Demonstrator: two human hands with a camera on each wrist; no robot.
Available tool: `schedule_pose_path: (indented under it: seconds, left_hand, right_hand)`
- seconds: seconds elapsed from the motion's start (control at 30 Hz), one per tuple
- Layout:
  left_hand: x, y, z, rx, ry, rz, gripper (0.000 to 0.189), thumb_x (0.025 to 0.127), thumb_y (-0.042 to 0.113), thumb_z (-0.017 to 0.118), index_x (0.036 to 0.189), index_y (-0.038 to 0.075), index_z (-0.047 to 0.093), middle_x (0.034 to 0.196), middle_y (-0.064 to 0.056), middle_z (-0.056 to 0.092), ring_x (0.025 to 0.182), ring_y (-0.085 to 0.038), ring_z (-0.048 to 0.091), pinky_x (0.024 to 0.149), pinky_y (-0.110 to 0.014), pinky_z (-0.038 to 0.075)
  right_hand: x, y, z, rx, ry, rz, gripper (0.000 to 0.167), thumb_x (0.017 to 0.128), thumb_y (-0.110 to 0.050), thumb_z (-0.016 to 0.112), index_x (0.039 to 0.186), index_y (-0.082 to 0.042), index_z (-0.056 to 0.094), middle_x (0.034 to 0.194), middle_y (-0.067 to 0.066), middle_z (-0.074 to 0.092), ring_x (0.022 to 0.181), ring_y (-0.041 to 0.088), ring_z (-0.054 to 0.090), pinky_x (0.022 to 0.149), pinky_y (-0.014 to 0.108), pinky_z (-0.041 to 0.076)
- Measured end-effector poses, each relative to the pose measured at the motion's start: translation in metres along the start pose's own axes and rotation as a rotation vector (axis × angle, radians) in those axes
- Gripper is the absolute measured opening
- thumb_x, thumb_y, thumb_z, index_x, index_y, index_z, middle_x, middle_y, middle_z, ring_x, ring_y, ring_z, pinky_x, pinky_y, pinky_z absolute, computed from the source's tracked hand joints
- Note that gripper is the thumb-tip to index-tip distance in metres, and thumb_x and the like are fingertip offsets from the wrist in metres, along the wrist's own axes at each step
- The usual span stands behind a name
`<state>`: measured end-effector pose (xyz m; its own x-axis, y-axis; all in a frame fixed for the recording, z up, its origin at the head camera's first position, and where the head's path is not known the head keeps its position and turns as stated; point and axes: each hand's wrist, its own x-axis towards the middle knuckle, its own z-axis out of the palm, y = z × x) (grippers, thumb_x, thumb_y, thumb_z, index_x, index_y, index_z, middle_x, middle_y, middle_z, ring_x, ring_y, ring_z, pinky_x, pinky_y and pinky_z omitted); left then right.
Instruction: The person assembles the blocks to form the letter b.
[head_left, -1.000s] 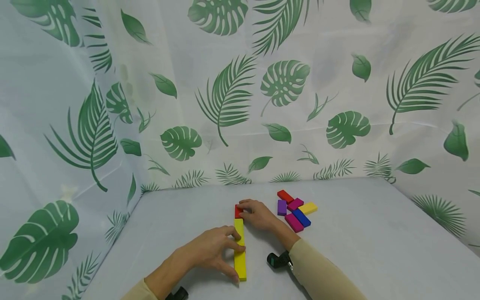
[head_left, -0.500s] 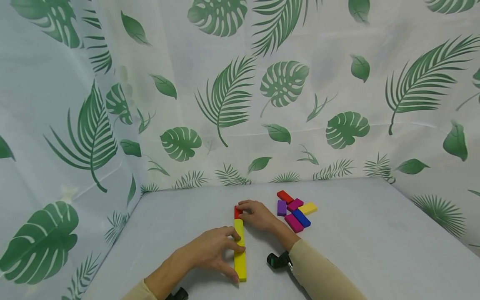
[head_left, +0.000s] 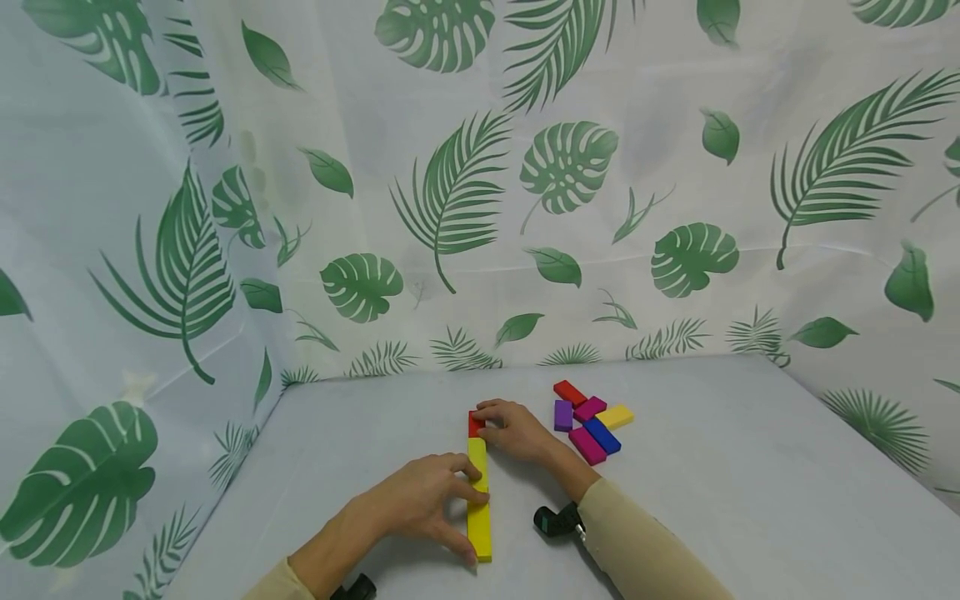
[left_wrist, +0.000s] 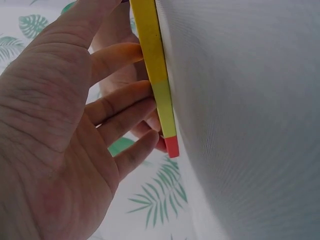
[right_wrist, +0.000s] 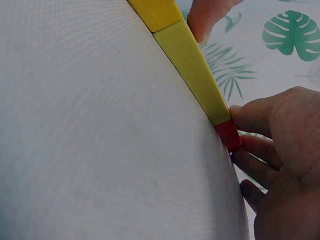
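Observation:
A straight row of blocks lies on the table in the head view. Its near part is a yellow block (head_left: 481, 533), followed by a second yellow block (head_left: 477, 452) and a red block (head_left: 473, 423) at the far end. My left hand (head_left: 420, 500) spans the near yellow block, thumb at its near end, with fingertips on the yellow blocks around their seam. My right hand (head_left: 517, 429) pinches the red block, also visible in the right wrist view, where the thumb touches near the joint between red block (right_wrist: 229, 135) and yellow. The right fingers partly cover the red block.
Right of the row lies a loose group of blocks: red (head_left: 570, 392), purple (head_left: 563, 415), two magenta (head_left: 587, 446), yellow (head_left: 616, 417) and blue (head_left: 602, 435). A leaf-patterned curtain (head_left: 480, 200) rises behind the table. Black wrist cameras (head_left: 557, 521) sit at both wrists.
The red block has shifted very slightly nearer, up to the far yellow block. Both hands keep practically the same places.

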<state>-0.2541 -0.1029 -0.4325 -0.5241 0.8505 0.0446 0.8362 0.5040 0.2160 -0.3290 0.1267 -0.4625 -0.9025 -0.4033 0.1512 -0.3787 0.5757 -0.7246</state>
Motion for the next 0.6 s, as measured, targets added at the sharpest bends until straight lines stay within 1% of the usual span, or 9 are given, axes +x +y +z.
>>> schedule_pose_path:
  seconds: [0.4, 0.6]
  left_hand:
    - [0.0008, -0.0026, 0.0016, -0.006, -0.004, 0.001, 0.068, 0.075, 0.078, 0.075, 0.13, 0.038, 0.073, 0.133, 0.009, 0.062, 0.116, -0.008, 0.06, 0.104, -0.036, 0.053]
    - [0.0009, -0.0026, 0.0018, -0.006, 0.005, 0.008, 0.068, 0.074, 0.078, 0.076, 0.129, 0.038, 0.074, 0.132, 0.009, 0.062, 0.115, -0.008, 0.061, 0.103, -0.036, 0.054]
  right_hand:
    - [0.0011, 0.0022, 0.0003, -0.008, -0.002, -0.008, 0.037, 0.103, -0.014, 0.064, 0.139, -0.007, 0.067, 0.15, 0.012, 0.058, 0.145, 0.038, 0.048, 0.118, 0.06, 0.04]
    - [0.0012, 0.0027, 0.0006, -0.009, -0.006, -0.008, 0.037, 0.103, -0.014, 0.064, 0.139, -0.007, 0.067, 0.149, 0.012, 0.059, 0.144, 0.037, 0.049, 0.118, 0.06, 0.04]
